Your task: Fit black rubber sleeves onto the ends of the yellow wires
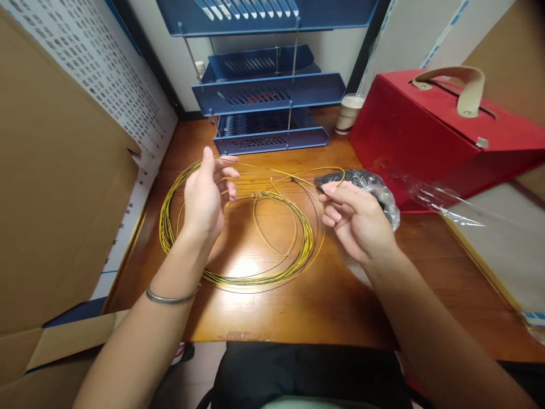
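Observation:
A long thin yellow-and-black cable lies in loose loops on the wooden table, several strands bundled together. My left hand is raised over the left part of the coil, fingers curled, with a strand running between thumb and forefinger. From there the strand stretches across to the right. My right hand pinches a small dark end piece of the cable between thumb and fingertips, and a yellow strand arcs up from it. Just behind the right hand sits a clear plastic bag with black contents I cannot make out.
Blue tiered trays stand at the back of the wooden table. A paper cup is beside a red box with a beige handle. Cardboard rises along the left side.

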### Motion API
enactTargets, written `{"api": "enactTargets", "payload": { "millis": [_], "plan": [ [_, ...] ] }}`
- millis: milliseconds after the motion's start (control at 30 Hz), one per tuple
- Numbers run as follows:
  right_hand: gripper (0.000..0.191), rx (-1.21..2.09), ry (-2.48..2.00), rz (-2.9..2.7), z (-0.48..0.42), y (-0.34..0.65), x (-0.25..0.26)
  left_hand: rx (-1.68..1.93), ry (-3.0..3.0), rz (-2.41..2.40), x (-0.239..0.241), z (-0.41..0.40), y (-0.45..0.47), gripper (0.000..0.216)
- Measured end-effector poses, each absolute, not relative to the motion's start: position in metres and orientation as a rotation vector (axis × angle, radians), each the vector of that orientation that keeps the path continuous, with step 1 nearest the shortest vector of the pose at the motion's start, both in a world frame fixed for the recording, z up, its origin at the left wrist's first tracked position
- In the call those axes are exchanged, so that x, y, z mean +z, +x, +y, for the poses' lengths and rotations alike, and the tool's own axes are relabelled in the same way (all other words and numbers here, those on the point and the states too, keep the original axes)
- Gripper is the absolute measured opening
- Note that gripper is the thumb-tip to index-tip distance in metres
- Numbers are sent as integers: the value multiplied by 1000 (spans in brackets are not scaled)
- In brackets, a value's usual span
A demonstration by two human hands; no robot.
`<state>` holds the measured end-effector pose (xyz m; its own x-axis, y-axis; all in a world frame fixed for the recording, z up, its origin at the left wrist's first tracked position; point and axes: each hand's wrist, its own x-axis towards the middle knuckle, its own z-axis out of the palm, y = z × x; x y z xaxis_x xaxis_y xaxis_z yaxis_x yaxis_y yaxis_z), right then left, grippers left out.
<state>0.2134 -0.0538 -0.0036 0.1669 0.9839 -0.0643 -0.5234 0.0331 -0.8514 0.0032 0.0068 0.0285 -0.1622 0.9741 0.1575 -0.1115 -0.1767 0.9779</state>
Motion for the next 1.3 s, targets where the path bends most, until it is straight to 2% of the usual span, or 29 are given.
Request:
{"api": "enactTargets", "payload": {
  "millis": [67, 267, 433, 567, 767, 967, 1200, 1300],
  "plan": [
    [11, 1297, -883, -676, -54, 213, -5, 1422, 1245, 1113, 25, 4, 7, 49],
    [13, 1321, -914, -847, -56, 207, -11, 1019, 1480, 1023, 18, -11, 24, 44],
    [19, 1350, -943, -955, -58, 202, -17, 857, 1602, 963, 19, -20, 32, 41],
    [18, 1350, -965, -972, -57, 202, -16, 937, 1522, 1049, 22, -19, 30, 35],
    [14, 1318, -953, -860, -56, 207, -10, 1313, 1307, 1247, 28, -3, 14, 28],
    [12, 1325, -930, -776, -56, 208, -7, 1531, 1326, 1205, 31, 4, 5, 27],
    [13, 1282, -928, -751, -56, 209, -8, 1276, 1699, 931, 31, -3, 1, 24],
    [13, 1278, -933, -771, -56, 210, -8, 1127, 1761, 1078, 35, -2, -4, 25]
  ]
}}
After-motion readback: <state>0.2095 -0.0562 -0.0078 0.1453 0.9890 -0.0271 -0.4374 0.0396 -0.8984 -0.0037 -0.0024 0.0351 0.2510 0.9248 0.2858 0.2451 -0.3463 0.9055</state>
